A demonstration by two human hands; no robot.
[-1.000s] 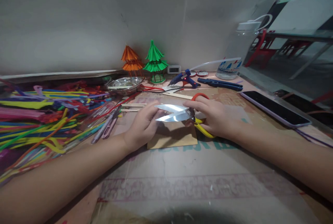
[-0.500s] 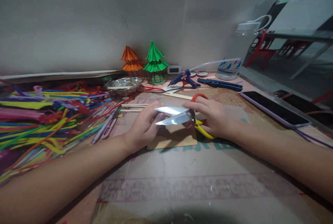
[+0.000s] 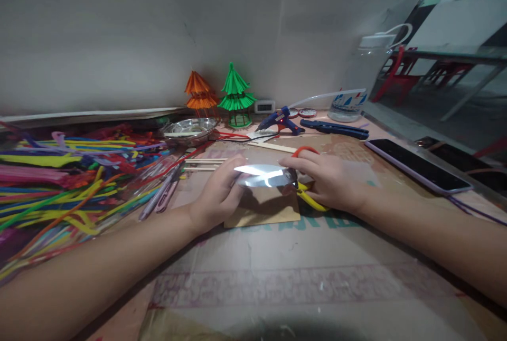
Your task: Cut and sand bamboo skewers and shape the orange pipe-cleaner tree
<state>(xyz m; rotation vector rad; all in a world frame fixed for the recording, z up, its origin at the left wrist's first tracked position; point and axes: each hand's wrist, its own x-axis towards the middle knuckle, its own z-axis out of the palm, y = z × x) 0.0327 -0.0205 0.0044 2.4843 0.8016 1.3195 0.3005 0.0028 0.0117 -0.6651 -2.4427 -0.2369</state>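
Note:
My right hand [image 3: 327, 177] grips a pair of scissors [image 3: 265, 174] by its red and yellow handles. The shiny blades point left and lie nearly together. Close by the blade tips is my left hand [image 3: 219, 188], its fingers curled and pressed together. Whatever it may hold is hidden behind the blades and fingers. Under both hands lies a tan square card [image 3: 263, 214] on the covered table. Several thin wooden sticks [image 3: 204, 161] lie just beyond my left hand, and a flat wooden stick [image 3: 273, 146] lies beyond the scissors.
Colourful pipe cleaners [image 3: 79, 188] heap up on the left. Along the wall stand an orange paper-like tower [image 3: 198, 90], a green one [image 3: 236, 95], a metal bowl [image 3: 190, 131] and a blue glue gun [image 3: 281, 119]. To the right are a bottle [image 3: 356, 77], blue cutter [image 3: 335, 129] and phone [image 3: 418, 164].
The scissor blades have swung from apart to nearly together. My right fingers have closed a little on the handles; my left hand has hardly moved.

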